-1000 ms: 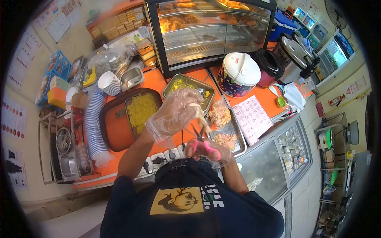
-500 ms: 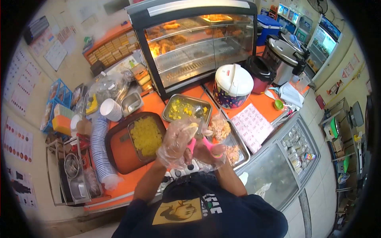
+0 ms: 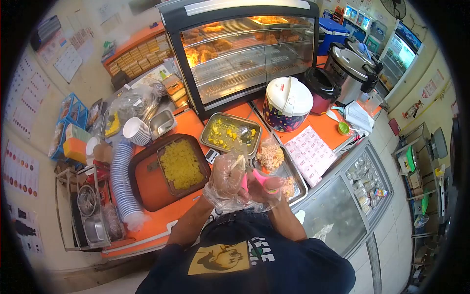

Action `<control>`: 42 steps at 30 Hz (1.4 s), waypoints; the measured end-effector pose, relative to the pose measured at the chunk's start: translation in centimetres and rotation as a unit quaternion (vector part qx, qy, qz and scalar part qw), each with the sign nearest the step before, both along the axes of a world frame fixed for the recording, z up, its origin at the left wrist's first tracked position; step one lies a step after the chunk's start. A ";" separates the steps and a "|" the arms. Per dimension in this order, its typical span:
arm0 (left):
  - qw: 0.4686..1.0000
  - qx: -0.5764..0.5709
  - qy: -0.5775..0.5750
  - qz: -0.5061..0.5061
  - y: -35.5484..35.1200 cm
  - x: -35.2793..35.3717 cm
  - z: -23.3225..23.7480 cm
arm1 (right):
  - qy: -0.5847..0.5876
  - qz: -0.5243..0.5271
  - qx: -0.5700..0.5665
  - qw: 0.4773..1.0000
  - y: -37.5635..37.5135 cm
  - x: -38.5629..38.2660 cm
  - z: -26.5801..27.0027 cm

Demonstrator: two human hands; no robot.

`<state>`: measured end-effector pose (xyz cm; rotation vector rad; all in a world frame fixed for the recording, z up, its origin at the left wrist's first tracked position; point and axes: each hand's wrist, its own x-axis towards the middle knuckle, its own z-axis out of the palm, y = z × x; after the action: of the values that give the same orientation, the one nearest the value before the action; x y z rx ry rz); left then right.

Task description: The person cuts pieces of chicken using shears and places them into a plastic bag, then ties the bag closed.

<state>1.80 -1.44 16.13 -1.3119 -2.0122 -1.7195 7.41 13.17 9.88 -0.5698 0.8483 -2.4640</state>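
Observation:
My right hand [image 3: 268, 190], in a clear plastic glove, grips pink-handled scissors [image 3: 262, 179] in front of my chest; the blades are hard to make out. Close beside it, my left hand [image 3: 225, 177] is curled inside a loose clear glove, and what its fingers hold is hidden. Just past my right hand, a metal tray [image 3: 299, 182] carries shredded pale meat [image 3: 270, 156]. Beyond both hands is a steel tray [image 3: 211, 143] with yellow chunks and a serving utensil. To the left, yellow rice [image 3: 182, 165] fills a pan set in a larger brown tray [image 3: 142, 188].
A glass food warmer [image 3: 235, 68] with fried pieces stands at the back. Right of it are a white-lidded rice cooker [image 3: 289, 98], printed paper sheets [image 3: 310, 153] and a chest freezer [image 3: 333, 223]. Stacked cups [image 3: 125, 181] and a wire rack [image 3: 81, 215] stand left.
Both hands have drawn slightly back toward my body. The scissor blades, visible before beside my left fingers, are now largely hidden, and the right hand has turned.

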 end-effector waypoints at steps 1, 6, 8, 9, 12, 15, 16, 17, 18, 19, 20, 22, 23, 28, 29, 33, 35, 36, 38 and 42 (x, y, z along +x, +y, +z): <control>1.000 0.008 -0.013 0.002 0.0 0.1 -0.1 | -0.016 -0.005 -0.019 1.000 -0.3 0.2 0.2; 0.986 0.034 -0.165 -0.005 -0.7 0.6 0.4 | 0.002 -0.003 -0.092 0.996 -1.0 0.5 -1.1; 0.996 -0.008 -0.090 0.007 -1.1 0.2 -0.7 | 0.007 -0.015 -0.072 0.997 -1.0 0.5 -1.3; 0.997 -0.025 -0.068 0.003 -1.2 0.1 -0.9 | 0.005 -0.029 -0.052 0.998 -1.0 0.5 -1.0; 0.998 -0.057 -0.031 -0.013 -1.6 -0.2 -0.9 | 0.075 -0.020 -0.046 0.996 -1.0 0.5 0.9; 0.998 -0.055 -0.044 0.005 -1.9 -0.4 -2.1 | -0.001 0.012 -0.075 0.997 -0.9 0.8 0.9; 0.996 -0.049 -0.074 0.000 -2.0 -0.5 -2.6 | -0.006 0.026 -0.083 0.996 -1.0 0.8 0.3; 0.989 -0.040 -0.139 -0.028 -2.5 -0.9 -3.0 | -0.011 0.040 -0.091 0.995 -1.1 0.5 -0.7; 0.977 -0.031 -0.205 -0.055 -2.8 -1.0 -2.8 | -0.015 0.055 -0.101 0.993 -1.3 0.4 -0.7; 0.980 -0.045 -0.191 -0.046 -2.8 -0.8 -2.5 | -0.029 0.040 -0.100 0.994 -1.4 0.6 -0.4; 0.982 -0.058 -0.175 -0.038 -2.6 -0.4 -1.8 | -0.042 0.026 -0.097 0.994 -1.2 0.8 0.3; 0.992 -0.071 -0.105 -0.027 -2.3 0.2 -0.6 | -0.055 -0.005 -0.101 0.993 -1.2 1.2 0.6; 0.996 -0.071 -0.050 -0.021 -2.2 0.3 -0.2 | -0.055 -0.017 -0.106 0.993 -1.2 1.3 0.1; 0.996 -0.065 0.057 -0.015 -2.5 -0.6 -2.3 | -0.023 0.024 -0.139 0.990 -1.0 0.6 -1.1; 0.997 -0.055 0.049 -0.024 -2.1 -0.6 -2.4 | -0.065 -0.005 -0.117 0.991 -1.4 1.5 -0.3; 0.998 -0.052 -0.034 -0.029 -2.3 -0.5 -1.7 | -0.027 -0.028 -0.015 0.999 -1.0 1.9 0.2; 0.996 -0.055 -0.058 -0.035 -2.8 -0.8 -0.7 | -0.043 -0.007 0.008 0.999 -0.6 1.9 -0.3; 0.995 -0.052 -0.062 -0.051 -3.0 -1.3 -0.5 | -0.050 0.001 0.017 0.999 -0.6 1.9 -0.6; 0.991 -0.063 -0.095 -0.069 -2.9 -1.1 0.5 | -0.024 0.012 -0.048 0.999 -0.6 2.1 -0.8; 0.971 -0.087 -0.209 -0.075 -1.6 1.1 1.7 | -0.046 -0.004 -0.090 0.995 -0.5 2.8 1.6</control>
<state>2.88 -3.06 17.86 -1.2632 -2.3903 -2.0733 10.24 12.65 11.46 -0.5106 0.5976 -2.5683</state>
